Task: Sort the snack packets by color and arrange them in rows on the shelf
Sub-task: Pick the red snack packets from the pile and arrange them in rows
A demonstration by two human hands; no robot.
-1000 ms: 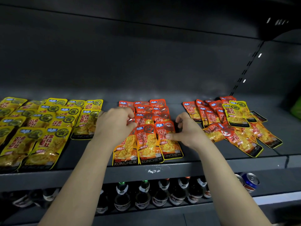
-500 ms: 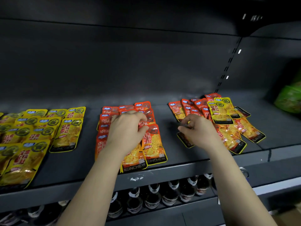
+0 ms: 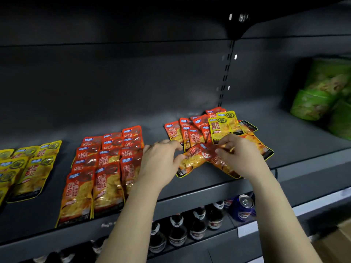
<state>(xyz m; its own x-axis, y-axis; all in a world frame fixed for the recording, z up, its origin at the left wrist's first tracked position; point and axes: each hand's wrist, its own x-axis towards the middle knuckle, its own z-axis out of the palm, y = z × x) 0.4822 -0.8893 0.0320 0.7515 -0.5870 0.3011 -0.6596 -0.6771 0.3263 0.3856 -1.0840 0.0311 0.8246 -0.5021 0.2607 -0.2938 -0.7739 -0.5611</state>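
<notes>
Red snack packets (image 3: 106,168) lie in tidy rows at the middle of the dark shelf (image 3: 209,188). Yellow packets (image 3: 30,168) lie in rows at the left edge. An unsorted pile (image 3: 191,130) of red packets with a yellow packet (image 3: 224,126) on top sits at the right. My left hand (image 3: 161,162) pinches the left end of a red packet (image 3: 193,158) at the pile's front. My right hand (image 3: 239,154) pinches another red packet (image 3: 220,162) beside it, fingers curled over the pile.
Green bags (image 3: 326,95) stand at the far right of the shelf. Below the shelf stand dark bottles (image 3: 176,232) and a blue can (image 3: 243,205). A bare strip of shelf separates the red rows from the pile.
My left hand has left the red rows and moved right to the unsorted pile. My right hand has taken hold of a red packet there. The view has shifted right.
</notes>
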